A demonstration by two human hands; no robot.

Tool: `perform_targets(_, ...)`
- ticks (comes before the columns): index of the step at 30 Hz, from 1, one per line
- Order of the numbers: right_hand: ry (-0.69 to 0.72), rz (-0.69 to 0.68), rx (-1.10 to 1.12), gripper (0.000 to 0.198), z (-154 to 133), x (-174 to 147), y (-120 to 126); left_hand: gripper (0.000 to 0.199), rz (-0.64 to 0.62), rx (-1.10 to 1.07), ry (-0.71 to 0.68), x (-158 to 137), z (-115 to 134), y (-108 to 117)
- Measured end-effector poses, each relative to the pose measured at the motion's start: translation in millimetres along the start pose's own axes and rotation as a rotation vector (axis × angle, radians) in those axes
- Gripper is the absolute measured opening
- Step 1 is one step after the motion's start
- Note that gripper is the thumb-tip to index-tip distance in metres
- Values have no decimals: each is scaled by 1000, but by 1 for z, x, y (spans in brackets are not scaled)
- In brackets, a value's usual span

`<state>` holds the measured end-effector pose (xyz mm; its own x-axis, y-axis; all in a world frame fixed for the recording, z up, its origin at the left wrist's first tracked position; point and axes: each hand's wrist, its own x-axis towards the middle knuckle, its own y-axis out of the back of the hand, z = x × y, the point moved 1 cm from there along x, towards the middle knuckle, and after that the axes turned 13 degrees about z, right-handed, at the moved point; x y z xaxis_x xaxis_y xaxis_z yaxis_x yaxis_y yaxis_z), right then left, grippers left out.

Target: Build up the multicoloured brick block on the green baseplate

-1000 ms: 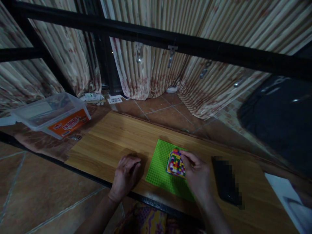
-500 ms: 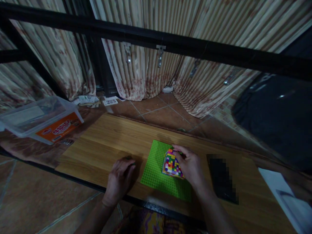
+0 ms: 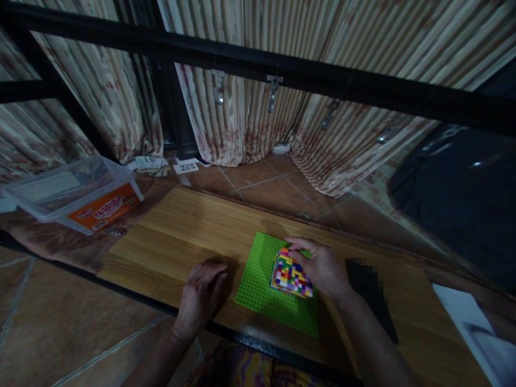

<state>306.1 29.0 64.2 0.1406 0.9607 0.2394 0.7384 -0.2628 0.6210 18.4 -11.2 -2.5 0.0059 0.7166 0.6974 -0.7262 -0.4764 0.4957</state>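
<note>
A block built of many-coloured toy bricks (image 3: 291, 277) sits on a green studded baseplate (image 3: 258, 293) on the wooden table. My right hand (image 3: 320, 266) is over the block's far right corner. Its thumb and forefinger are drawn together beside an orange brick (image 3: 284, 251) at the far edge, and whatever lies between the fingertips is hidden. Left of the baseplate, my left hand (image 3: 201, 290) hovers low over the bare wood or rests on it. Its fingers are curled into a pinch; anything between them is too small and dark to tell.
A black pixelated flat object (image 3: 368, 295) lies right of the baseplate on the table (image 3: 173, 231). Beyond the left end stands a clear plastic box (image 3: 76, 193) with an orange label. White sheet-like material (image 3: 463, 312) is at the far right. A black bar (image 3: 242, 56) crosses before curtains.
My right hand has shifted slightly right, baring more of the block's brick top. The left hand stays pinched in nearly the same place. The whole view has moved a little.
</note>
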Motion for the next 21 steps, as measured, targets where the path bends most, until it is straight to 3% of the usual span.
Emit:
perform_targets(12,2,19,9,29,0,-2,3,17,16,-22,5,0,-1,-1)
perform_targets(15,20,96,-11,35,-7,-11,4,17,46,-24,42,-1,1,-1)
perform_targets(19,93,299,-10,28,-38,-40,-16,18,44,-50,87,-2,3,-1)
perform_targets(21,144,167,66,25,-57,-55,-40,18,44,-63,95,-2,4,-1)
